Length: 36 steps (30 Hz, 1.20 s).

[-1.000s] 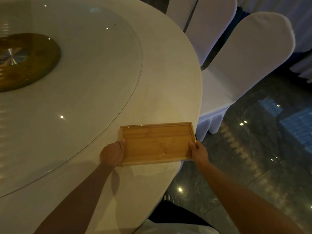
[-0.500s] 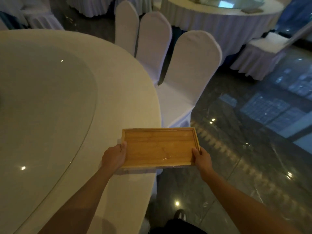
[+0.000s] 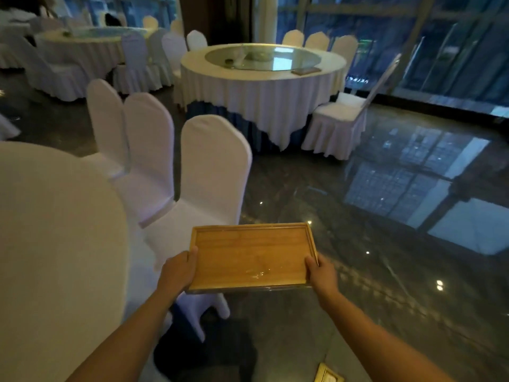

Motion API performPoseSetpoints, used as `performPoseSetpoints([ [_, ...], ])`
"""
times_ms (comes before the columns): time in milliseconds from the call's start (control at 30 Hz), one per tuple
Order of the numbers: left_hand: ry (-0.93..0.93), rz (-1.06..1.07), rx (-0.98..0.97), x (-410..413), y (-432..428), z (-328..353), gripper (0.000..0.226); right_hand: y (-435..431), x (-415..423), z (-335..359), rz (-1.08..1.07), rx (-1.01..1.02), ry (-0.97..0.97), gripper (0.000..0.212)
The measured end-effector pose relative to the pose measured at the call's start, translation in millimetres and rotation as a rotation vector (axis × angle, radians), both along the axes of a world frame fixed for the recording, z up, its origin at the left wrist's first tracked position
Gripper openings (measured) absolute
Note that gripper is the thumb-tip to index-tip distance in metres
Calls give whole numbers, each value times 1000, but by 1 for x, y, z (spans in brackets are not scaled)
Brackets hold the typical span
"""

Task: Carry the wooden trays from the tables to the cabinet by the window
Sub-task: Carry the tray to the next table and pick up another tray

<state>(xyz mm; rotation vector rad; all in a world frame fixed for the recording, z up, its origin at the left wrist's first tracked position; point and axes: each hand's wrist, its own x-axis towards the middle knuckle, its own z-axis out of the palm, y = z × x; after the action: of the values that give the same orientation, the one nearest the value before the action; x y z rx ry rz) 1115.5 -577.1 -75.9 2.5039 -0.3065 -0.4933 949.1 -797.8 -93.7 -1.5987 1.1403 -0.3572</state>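
The rectangular light-wood tray (image 3: 252,256) is held level. Left hand (image 3: 177,268) fingers grip its 9 o'clock edge; right hand (image 3: 322,272) fingers grip 3 o'clock. A flat object, possibly another tray (image 3: 306,70), lies on the round white-clothed desk (image 3: 261,86) at 12 o'clock.

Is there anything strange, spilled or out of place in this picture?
Yes. The wooden tray held between the left hand and right hand has a small wet-looking glossy patch near its front edge. One chair stands pulled away from the far table.

The wooden tray (image 3: 252,256) has come off the table (image 3: 55,230) and now hangs over the floor beside it. The view has lifted, bringing in a far table (image 3: 261,86) with another tray (image 3: 306,70).
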Motion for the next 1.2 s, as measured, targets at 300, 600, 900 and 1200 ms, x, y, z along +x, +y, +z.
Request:
performPoseSetpoints([
  [300,12,-44,-125,52,-221,24,55,-212,35,23,-71,-81,6,34],
  [600,-49,-185,-43,188,-443,29,59,-420,158,26,-152,-82,23,39],
  [900,-30,-209,-55,325,-659,70,60,-632,291,66,-154,-132,10,37],
  [1200,-73,-165,-64,451,-880,56,61,-862,423,58,-66,-119,-22,34],
])
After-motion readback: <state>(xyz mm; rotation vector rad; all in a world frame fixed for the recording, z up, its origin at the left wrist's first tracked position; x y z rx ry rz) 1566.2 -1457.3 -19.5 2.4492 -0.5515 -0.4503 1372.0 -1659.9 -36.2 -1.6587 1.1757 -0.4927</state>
